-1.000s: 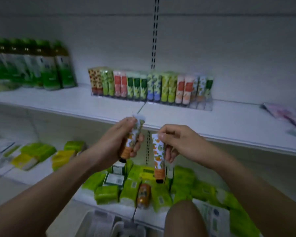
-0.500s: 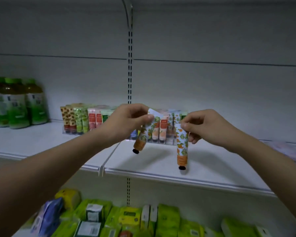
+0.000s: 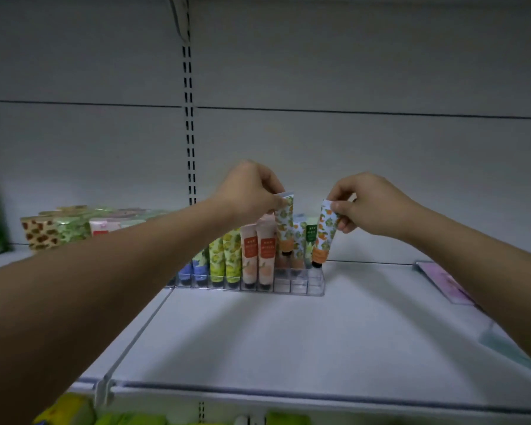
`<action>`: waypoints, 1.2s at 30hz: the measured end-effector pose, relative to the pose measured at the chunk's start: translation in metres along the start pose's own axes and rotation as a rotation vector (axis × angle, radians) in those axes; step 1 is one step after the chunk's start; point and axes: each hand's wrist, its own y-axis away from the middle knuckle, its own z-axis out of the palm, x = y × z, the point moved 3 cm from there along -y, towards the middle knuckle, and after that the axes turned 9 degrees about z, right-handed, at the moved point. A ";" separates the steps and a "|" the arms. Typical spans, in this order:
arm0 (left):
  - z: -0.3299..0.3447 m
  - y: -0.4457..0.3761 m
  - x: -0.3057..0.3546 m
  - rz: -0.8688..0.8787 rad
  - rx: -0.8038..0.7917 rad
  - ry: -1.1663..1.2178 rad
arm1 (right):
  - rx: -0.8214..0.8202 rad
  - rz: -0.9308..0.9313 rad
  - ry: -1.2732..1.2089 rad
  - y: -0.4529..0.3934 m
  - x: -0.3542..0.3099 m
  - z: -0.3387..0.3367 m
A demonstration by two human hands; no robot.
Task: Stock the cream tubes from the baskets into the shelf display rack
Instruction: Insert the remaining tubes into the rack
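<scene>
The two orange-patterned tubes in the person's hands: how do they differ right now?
The left-hand tube hangs nearly upright, while the right-hand tube tilts, its cap end leaning left. The left-hand tube sits over a slot further in along the clear rack; the right-hand tube is at the rack's right end. The left hand pinches one, the right hand the other. Both share the same orange fruit print, hang cap down, and are held by the flat top end.
</scene>
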 end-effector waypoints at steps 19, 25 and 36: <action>0.040 -0.036 -0.036 -0.168 -0.110 -0.310 | -0.015 -0.067 0.098 -0.041 -0.004 0.034; 0.043 -0.043 -0.036 -0.165 -0.232 -0.438 | -0.044 -0.052 0.109 -0.041 -0.003 0.041; 0.030 -0.027 -0.029 -0.026 -0.181 -0.432 | -0.103 -0.074 0.326 -0.032 0.004 0.059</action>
